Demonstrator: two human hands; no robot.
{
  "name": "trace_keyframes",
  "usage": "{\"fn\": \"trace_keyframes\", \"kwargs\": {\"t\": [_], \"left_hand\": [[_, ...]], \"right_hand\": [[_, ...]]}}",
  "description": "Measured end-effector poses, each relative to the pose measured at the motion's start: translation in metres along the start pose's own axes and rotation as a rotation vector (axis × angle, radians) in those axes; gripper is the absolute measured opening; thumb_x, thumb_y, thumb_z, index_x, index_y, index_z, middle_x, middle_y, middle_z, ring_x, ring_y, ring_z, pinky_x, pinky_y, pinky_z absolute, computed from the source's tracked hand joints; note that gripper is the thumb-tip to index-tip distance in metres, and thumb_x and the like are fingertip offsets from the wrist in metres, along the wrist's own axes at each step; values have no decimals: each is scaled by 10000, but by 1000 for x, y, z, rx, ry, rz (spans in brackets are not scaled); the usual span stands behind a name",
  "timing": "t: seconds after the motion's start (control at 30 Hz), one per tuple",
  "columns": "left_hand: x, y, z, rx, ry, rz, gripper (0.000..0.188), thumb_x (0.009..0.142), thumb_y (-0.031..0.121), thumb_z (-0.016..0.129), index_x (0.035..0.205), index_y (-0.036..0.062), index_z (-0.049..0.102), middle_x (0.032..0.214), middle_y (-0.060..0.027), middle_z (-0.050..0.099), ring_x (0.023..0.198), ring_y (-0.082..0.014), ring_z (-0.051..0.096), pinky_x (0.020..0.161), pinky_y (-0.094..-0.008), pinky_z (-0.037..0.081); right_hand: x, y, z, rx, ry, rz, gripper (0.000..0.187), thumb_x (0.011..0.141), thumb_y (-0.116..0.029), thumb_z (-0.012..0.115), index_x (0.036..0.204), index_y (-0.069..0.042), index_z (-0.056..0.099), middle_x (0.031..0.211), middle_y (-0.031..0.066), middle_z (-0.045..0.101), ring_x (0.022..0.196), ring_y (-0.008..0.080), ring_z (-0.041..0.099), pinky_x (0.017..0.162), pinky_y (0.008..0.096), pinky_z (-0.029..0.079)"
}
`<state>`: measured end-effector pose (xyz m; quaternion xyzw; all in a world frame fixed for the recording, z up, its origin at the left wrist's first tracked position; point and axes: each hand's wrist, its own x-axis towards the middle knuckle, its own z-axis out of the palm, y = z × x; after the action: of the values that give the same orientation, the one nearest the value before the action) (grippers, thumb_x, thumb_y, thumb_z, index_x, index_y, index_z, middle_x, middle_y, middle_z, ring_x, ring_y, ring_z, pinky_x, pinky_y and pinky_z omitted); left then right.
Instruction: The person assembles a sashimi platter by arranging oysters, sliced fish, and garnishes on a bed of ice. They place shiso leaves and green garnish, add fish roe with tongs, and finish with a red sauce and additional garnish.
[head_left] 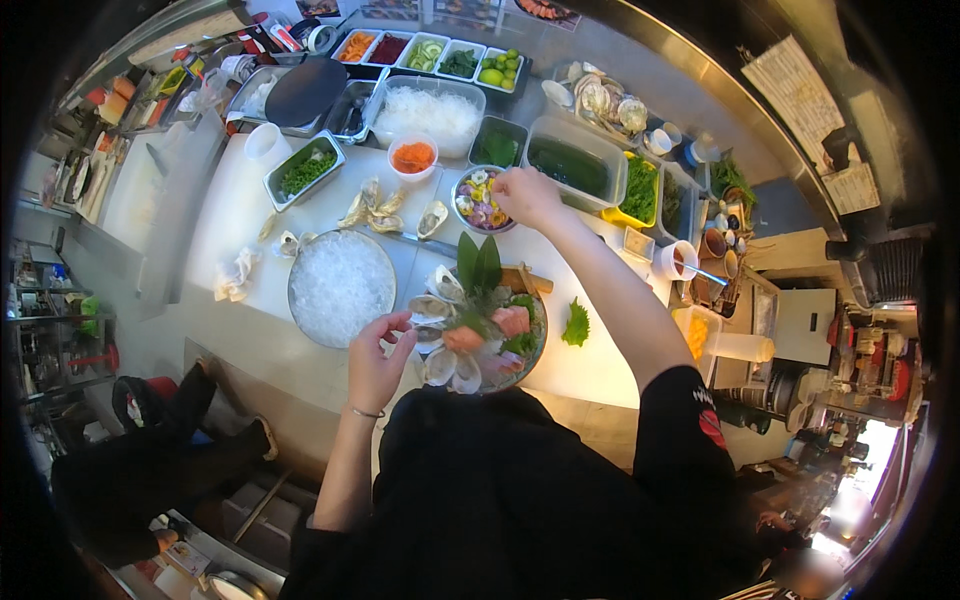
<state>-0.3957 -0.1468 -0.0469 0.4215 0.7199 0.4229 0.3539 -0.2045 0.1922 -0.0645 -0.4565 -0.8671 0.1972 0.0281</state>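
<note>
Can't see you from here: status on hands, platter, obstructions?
Right hand at flower bowl, grip unclear. Left hand open beside oyster shells. Platter holds pink pieces, greens. Possible obstruction: tall leaves on platter's bowl side.

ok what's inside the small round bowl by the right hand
The small round bowl holds yellow, white and purple flowers. The right hand covers part of its right side, and anything beneath the top layer is hidden.

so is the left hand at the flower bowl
No, the right hand is at the flower bowl; the left hand is by the oysters.
</note>
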Motion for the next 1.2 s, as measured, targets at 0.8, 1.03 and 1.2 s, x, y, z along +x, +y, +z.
{"fn": "trace_keyframes", "kwargs": {"t": [0.8,1.03,1.2], "left_hand": [[-18,-28,-14,23,-289,173,323,1009,187,788,1314,79,785,1060,9,788,877,-82,615,716,-259,467],[-20,-25,-7,65,-350,227,337,985,177,798,1308,81,788,1047,-10,790,862,-121,606,730,-286,488],[-21,-20,-17,83,-315,205,350,978,173,799,1313,72,785,1035,-25,790,859,-138,610,759,-308,516]], "right_hand": [[-199,-18,-15,435,277,88,180,939,-305,868,922,-126,860,943,30,832,828,204,683,812,394,526],[-261,-99,62,-21,168,-5,100,859,-270,861,889,-178,837,1328,-26,674,1267,259,540,1019,475,408],[-256,-103,68,-89,160,27,96,867,-271,847,910,-187,830,1352,-16,660,1337,268,505,1028,499,390]]}}
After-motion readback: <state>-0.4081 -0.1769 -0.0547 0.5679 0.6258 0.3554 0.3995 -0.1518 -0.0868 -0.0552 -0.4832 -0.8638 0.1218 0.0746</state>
